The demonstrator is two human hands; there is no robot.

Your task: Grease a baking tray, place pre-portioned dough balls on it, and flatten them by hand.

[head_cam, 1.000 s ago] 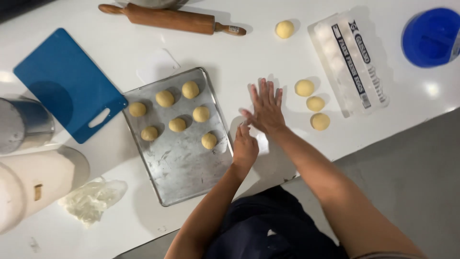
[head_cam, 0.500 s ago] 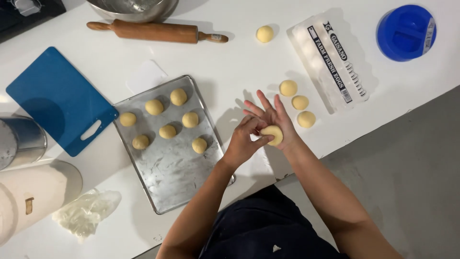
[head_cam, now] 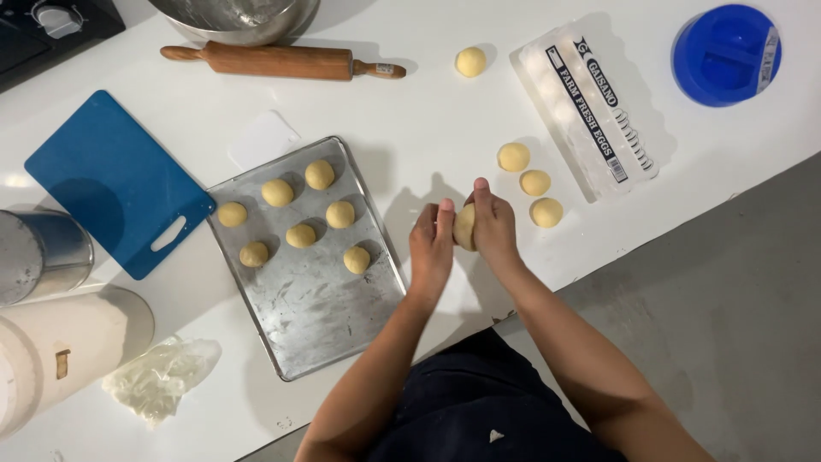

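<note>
Left hand [head_cam: 432,244], right hand [head_cam: 493,224] clasp dough ball [head_cam: 464,227] — above white counter [head_cam: 410,111] — grey floor [head_cam: 727,299] beside

Blue cutting board [head_cam: 115,184] at nine o'clock on the white surface [head_cam: 410,103]. Wooden rolling pin [head_cam: 282,61] at eleven, just below a steel mixing bowl [head_cam: 235,19]. Clear egg carton [head_cam: 588,107] at one, blue round lid [head_cam: 725,53] at two. Steel canister [head_cam: 38,254], white tub [head_cam: 64,346] and crumpled plastic bag [head_cam: 162,376] toward eight.
</note>
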